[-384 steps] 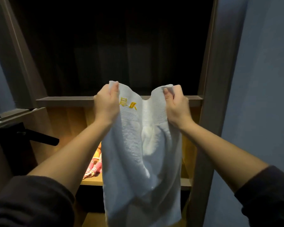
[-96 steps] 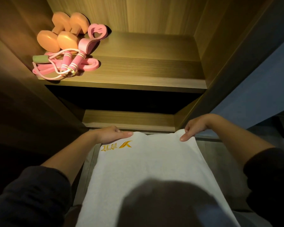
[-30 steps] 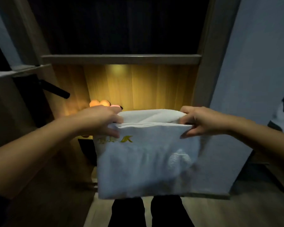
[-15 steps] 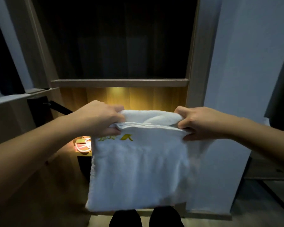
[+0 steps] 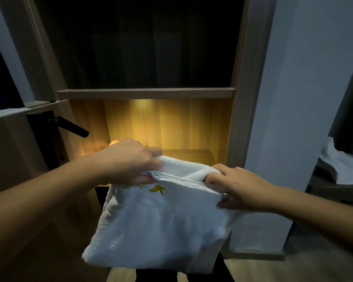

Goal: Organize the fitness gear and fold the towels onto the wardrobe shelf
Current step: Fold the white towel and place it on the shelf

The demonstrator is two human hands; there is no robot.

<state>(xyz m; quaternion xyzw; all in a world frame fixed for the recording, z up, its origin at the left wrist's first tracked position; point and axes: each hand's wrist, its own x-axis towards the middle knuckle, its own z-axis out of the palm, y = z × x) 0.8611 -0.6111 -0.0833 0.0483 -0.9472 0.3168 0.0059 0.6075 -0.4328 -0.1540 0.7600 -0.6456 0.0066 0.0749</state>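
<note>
Both hands, left hand (image 5: 128,163) and right hand (image 5: 238,190), are pinching the folded white towel (image 5: 161,222) in the middle of the frame. It probably needs putting on the lit shelf (image 5: 190,154) next.

Lit compartment (image 5: 171,123) at 12 o'clock: passage lies between shelf board (image 5: 147,93) above and shelf floor (image 5: 192,155), bare wood at right. An orange item (image 5: 114,142), mostly hidden, occupies its left. The post (image 5: 238,119) bounds 1 o'clock; the door handle (image 5: 72,126) juts at 10 o'clock. The towel (image 5: 161,220), gripped by left hand (image 5: 128,161) and right hand (image 5: 238,190), spans the approach.
</note>
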